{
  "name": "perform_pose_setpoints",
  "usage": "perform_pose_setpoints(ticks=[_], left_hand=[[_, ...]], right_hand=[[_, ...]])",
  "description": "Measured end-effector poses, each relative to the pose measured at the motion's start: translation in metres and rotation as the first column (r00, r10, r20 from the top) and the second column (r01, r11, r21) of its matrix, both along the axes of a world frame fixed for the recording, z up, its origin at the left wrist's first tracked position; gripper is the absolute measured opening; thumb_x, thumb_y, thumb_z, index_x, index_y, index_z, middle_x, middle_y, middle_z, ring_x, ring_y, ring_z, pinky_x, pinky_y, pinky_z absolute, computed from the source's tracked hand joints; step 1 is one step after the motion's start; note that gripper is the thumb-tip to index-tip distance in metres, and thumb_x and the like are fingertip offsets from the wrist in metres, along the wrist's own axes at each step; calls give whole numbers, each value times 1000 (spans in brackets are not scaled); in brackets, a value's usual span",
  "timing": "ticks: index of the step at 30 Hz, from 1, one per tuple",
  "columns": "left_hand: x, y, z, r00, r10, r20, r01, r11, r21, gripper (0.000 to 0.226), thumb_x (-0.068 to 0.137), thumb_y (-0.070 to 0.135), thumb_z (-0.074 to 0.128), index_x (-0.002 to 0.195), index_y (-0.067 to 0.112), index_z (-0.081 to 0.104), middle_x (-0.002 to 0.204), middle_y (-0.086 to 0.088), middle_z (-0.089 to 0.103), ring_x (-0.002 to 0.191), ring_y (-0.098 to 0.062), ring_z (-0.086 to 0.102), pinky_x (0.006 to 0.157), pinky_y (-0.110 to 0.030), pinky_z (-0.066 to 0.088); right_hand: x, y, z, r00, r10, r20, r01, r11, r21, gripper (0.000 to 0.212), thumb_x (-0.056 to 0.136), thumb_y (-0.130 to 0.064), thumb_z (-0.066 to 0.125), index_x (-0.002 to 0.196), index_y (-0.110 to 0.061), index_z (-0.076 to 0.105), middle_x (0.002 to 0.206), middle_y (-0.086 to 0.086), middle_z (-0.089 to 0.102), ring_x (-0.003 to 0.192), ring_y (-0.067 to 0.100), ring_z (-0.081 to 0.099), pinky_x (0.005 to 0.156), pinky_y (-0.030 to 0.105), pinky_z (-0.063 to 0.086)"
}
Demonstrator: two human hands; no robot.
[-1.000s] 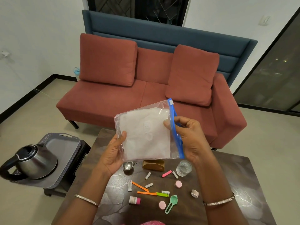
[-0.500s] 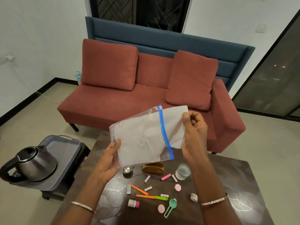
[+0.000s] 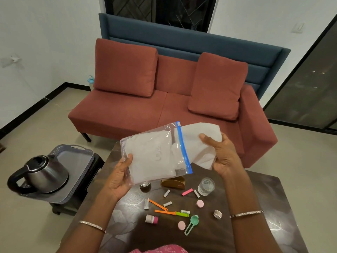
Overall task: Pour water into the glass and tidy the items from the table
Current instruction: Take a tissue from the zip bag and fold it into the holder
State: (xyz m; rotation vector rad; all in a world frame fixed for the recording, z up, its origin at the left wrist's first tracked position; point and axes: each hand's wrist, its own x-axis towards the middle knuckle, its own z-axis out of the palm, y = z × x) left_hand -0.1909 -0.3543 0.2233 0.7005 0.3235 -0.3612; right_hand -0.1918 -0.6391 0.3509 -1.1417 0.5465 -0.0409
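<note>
I hold a clear zip bag (image 3: 145,152) with a blue seal above the dark table (image 3: 264,198). My left hand (image 3: 118,177) grips the bag's closed lower corner. My right hand (image 3: 221,155) grips a white tissue (image 3: 197,141) that sticks halfway out of the bag's mouth. Below on the table stands a glass (image 3: 206,186) with water in it. A steel kettle (image 3: 39,177) sits on a grey tray (image 3: 76,154) to the left of the table.
Scattered on the table are orange clips (image 3: 158,204), a green scoop (image 3: 191,223), pink caps (image 3: 200,203), a small pink-lidded bottle (image 3: 151,219), a brown holder (image 3: 174,182) and a small steel cup (image 3: 145,186). A red sofa (image 3: 164,99) stands behind.
The bag has tilted and turned its blue seal to the right. My right hand has drawn the white tissue partly out of the bag's mouth.
</note>
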Motion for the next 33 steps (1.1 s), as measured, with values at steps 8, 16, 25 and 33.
perform_pose_setpoints(ticks=[8,16,25,33], left_hand=[[-15,18,-16,996,68,-64,-72,995,-62,48,89,23,64,135,15,53,130,-12,62,119,-31,60,94,-65,45],[-43,41,-35,967,150,-206,-174,980,-100,36,92,20,59,127,10,59,126,-14,65,114,-31,63,86,-60,52],[-73,87,-95,869,265,-418,-294,956,-4,41,99,23,47,138,11,51,139,-16,53,128,-32,52,96,-58,45],[-59,108,-193,725,360,-588,-378,921,98,44,103,17,39,147,11,37,144,-17,46,124,-29,51,109,-49,37]], right_hand=[[-2,-24,-32,975,-222,29,219,920,-325,20,80,-25,81,94,-12,73,87,4,78,73,20,75,65,35,60],[-11,52,-139,969,-6,-246,-190,618,-763,46,88,-18,69,130,-20,51,111,9,65,107,34,62,88,36,47],[-12,126,-214,889,213,-405,-390,816,-426,24,88,-10,71,111,-3,65,107,12,73,90,26,70,73,30,54],[3,157,-264,888,147,-436,-270,934,-235,24,91,-6,68,114,0,66,114,20,70,93,30,69,86,45,57]])
